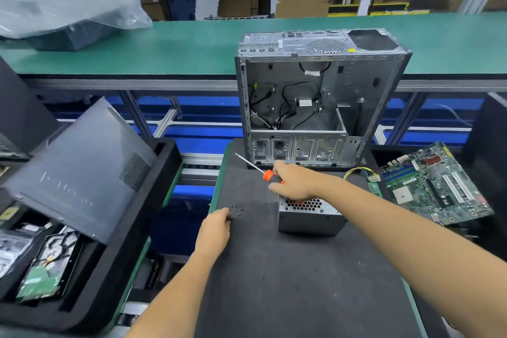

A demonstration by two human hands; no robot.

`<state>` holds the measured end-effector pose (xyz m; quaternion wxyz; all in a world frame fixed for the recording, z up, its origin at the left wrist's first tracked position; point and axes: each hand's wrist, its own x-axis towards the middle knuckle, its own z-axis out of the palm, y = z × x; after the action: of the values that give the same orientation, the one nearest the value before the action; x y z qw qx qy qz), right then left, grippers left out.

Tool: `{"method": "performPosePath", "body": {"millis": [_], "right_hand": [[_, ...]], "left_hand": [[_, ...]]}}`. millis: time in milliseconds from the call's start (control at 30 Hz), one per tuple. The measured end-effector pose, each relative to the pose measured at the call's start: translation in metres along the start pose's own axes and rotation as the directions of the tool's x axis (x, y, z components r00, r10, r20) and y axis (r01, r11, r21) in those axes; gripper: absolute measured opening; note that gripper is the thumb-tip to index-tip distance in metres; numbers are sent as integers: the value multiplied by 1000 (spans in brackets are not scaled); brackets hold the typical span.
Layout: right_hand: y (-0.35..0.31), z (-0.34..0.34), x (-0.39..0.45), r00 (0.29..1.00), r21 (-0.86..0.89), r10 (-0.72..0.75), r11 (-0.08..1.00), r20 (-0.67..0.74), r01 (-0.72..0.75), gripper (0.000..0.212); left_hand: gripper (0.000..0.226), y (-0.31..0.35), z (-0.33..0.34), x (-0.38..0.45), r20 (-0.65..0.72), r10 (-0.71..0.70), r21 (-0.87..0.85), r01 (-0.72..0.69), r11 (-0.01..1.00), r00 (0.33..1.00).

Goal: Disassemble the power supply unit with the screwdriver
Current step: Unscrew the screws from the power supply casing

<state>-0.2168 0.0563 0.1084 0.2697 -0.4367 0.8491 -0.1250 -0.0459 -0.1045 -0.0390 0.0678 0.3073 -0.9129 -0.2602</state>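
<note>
The right hand (293, 181) grips the orange-handled screwdriver (267, 173) while resting on the power supply unit (310, 215), which sits on the table (288, 282) before an emptied computer case (315, 101). The left hand (215, 229), fingers curled, touches loose screws (236, 210).
</note>
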Motion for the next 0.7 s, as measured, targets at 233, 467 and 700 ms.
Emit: {"method": "performPosePath", "body": {"millis": [233,467,700], "right_hand": [[-2,-17,-9,999,-65,-4,998,-40,2,20],[-5,-56,-34,982,-54,-4,999,-189,-6,36],[-4,-80,-74,972,-85,-13,996,-236,-7,26]], "left_hand": [[19,0,-13,-3,22,-70,-209,73,975,997],[41,42,-45,9,-218,-71,-348,-9,937,973],[41,132,-57,23,-226,285,-88,-311,946,932]]}}
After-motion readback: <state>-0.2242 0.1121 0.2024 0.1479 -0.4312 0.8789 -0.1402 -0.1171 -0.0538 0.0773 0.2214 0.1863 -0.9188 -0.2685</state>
